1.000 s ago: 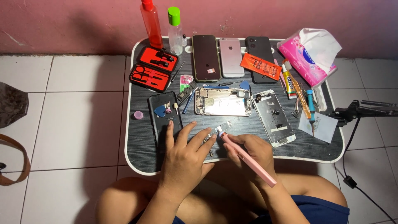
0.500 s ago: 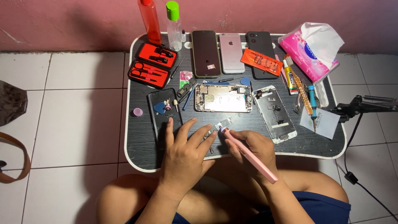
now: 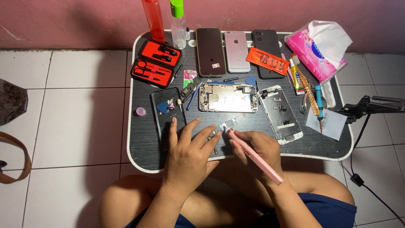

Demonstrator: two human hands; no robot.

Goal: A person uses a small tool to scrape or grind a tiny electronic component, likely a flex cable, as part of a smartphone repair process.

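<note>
Head view: left hand (image 3: 187,158) spread flat, fingertips pinning small silver phone part (image 3: 222,127) on black lap table (image 3: 145,145); right hand (image 3: 257,152) clasping pink pen-shaped tool (image 3: 255,157), tip at that part; open red case (image 3: 156,63) with black manicure tools; dark tray (image 3: 168,112) with blue pick.

pink pen-shaped tool (image 3: 255,157) | slanted, tip down | small metal phone part (image 3: 222,128) | flat, at tool tip

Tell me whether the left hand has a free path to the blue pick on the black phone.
Probably yes. The left hand lies flat just below the black phone, and nothing stands between its fingertips and the blue pick; small bits lie beside the pick.
</note>
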